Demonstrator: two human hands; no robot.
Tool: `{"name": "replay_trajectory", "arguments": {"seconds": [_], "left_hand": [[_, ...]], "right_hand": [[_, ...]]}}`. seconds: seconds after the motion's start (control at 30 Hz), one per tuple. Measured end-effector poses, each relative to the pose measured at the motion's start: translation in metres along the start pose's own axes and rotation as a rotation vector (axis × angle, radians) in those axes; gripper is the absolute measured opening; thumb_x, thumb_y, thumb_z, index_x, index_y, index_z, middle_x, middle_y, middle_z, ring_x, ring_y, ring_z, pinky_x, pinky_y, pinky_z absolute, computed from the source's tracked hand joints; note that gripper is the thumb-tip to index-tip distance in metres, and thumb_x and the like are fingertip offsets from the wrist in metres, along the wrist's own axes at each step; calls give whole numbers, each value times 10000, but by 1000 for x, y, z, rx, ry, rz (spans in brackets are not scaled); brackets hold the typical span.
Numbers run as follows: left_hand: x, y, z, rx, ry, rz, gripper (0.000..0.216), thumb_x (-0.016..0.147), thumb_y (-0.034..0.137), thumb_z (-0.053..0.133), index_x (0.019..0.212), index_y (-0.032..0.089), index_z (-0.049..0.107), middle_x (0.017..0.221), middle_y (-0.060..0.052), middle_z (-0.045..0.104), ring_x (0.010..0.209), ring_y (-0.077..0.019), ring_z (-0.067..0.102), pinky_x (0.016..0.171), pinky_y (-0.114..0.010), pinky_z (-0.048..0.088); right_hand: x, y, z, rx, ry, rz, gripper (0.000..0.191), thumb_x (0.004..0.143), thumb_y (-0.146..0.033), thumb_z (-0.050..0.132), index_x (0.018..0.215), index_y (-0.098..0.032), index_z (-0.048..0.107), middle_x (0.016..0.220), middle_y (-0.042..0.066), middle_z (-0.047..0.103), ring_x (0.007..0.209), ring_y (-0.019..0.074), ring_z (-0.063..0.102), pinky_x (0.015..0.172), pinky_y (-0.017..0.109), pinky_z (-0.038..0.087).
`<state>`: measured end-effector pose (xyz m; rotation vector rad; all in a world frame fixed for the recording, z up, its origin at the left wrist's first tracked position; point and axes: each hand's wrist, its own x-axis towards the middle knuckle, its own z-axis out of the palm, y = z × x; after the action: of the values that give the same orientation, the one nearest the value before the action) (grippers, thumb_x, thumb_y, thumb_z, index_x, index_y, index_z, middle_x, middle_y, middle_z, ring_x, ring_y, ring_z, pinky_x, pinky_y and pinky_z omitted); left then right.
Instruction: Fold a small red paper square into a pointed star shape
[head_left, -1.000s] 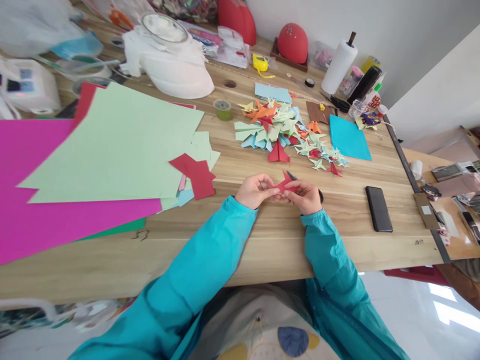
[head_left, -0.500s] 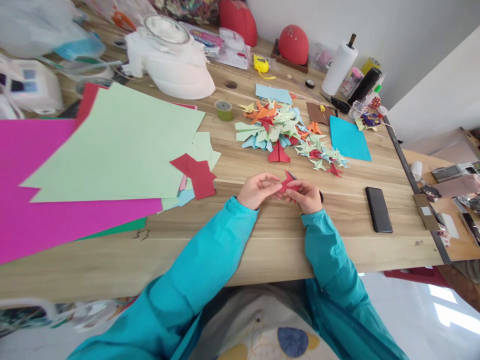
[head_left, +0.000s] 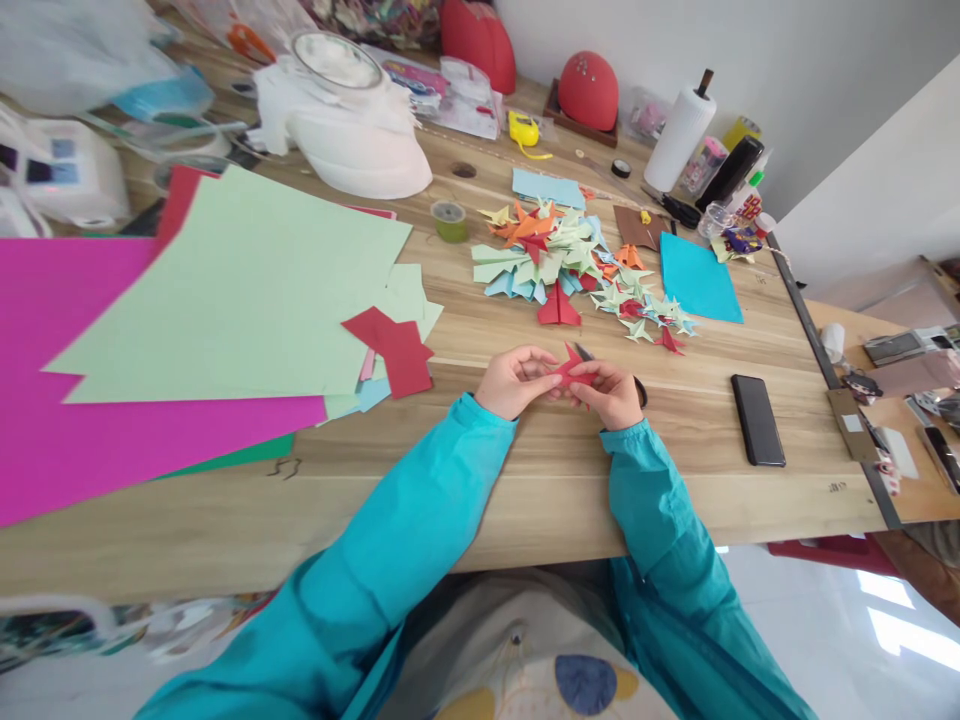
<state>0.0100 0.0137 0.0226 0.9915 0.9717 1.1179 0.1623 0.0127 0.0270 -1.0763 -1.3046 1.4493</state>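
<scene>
Between my two hands is a small red folded paper star (head_left: 571,367) with pointed tips, held just above the table. My left hand (head_left: 520,380) pinches its left side between thumb and fingers. On the opposite side, my right hand (head_left: 611,392) grips it with thumb and forefinger. A pair of scissors lies partly under my right hand; the black handle (head_left: 641,393) shows beside it. Beyond my hands spreads a heap of folded paper pieces (head_left: 551,255) in green, red, orange, blue and yellow.
At left lie large green paper sheets (head_left: 247,290) over a magenta sheet (head_left: 187,440), with red cut pieces (head_left: 405,358) at their edge. A phone (head_left: 757,420) rests at right. A teal paper square (head_left: 699,278), tape measure (head_left: 523,127) and white head form (head_left: 360,150) stand farther back.
The red paper star has turned slightly between my fingers, and more of its upper point shows. My right hand has shifted a little; more of the scissors is visible.
</scene>
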Motion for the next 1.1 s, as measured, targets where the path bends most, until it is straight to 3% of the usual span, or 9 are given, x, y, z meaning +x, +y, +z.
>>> {"name": "replay_trajectory", "arguments": {"seconds": [0.17,0.67,1.1], "left_hand": [[0,-5,1,-18,-39,-11,420,484,283,762,803,116,546,611,-29,657,545,-166,626,584,-303,504],[3,-4,-3,-103,-53,-92,452,437,278,788,780,97,557,546,-33,652,484,-162,608,542,-308,500],[6,-9,-5,-264,-57,-213,438,467,215,777,844,86,597,596,-68,672,546,-203,643,586,-364,551]], "right_hand": [[-1,-1,3,37,-22,1,232,563,-242,710,748,-148,607,541,-3,644,450,110,580,397,201,429],[1,5,-4,75,-106,5,255,611,-258,649,840,-150,620,591,9,660,488,129,602,462,243,465],[1,6,-3,47,-5,-61,278,592,-318,696,813,-163,627,610,2,640,496,100,560,499,249,476]]}}
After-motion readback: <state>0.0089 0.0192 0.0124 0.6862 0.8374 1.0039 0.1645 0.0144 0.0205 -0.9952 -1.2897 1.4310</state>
